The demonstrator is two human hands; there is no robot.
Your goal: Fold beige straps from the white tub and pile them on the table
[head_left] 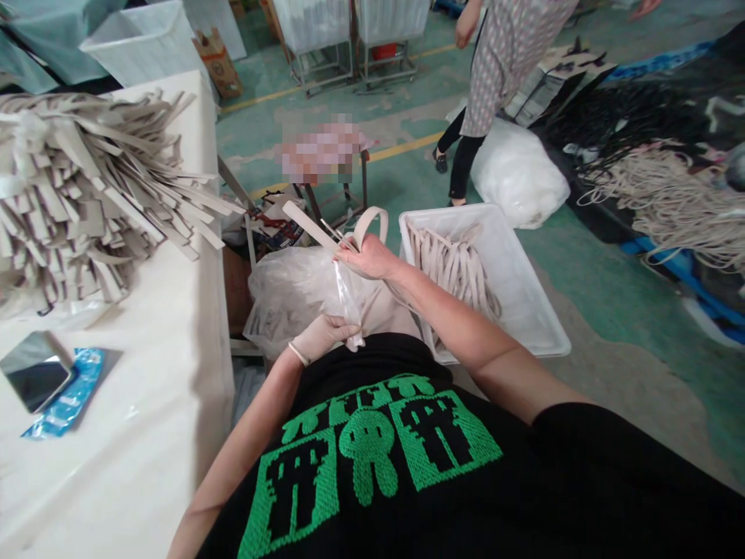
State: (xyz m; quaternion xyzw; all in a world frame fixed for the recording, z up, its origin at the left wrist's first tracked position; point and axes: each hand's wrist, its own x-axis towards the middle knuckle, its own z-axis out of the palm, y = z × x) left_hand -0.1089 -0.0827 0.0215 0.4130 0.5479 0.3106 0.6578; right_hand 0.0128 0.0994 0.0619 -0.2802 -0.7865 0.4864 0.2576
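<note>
Beige flat strips (314, 227) are gripped in my right hand (368, 256), one end sticking out to the left and another curling up in a loop. My left hand (320, 338), in a pale glove, is closed lower down on a narrow clear plastic strip (348, 303) that runs up toward my right hand. Just beyond, a crumpled clear plastic bag (285, 291) bulges beside my lap; its contents are blurred. To the right, more beige strips (454, 264) hang in a white plastic bin (527, 303).
A white-covered table (145, 388) at left bears a large heap of beige strips (87, 186), a phone (36, 371) and a blue packet (73, 392). Ahead are a stool (329, 151) and a walking person (494, 70). Cord piles (680, 194) lie right of a white bag (518, 175).
</note>
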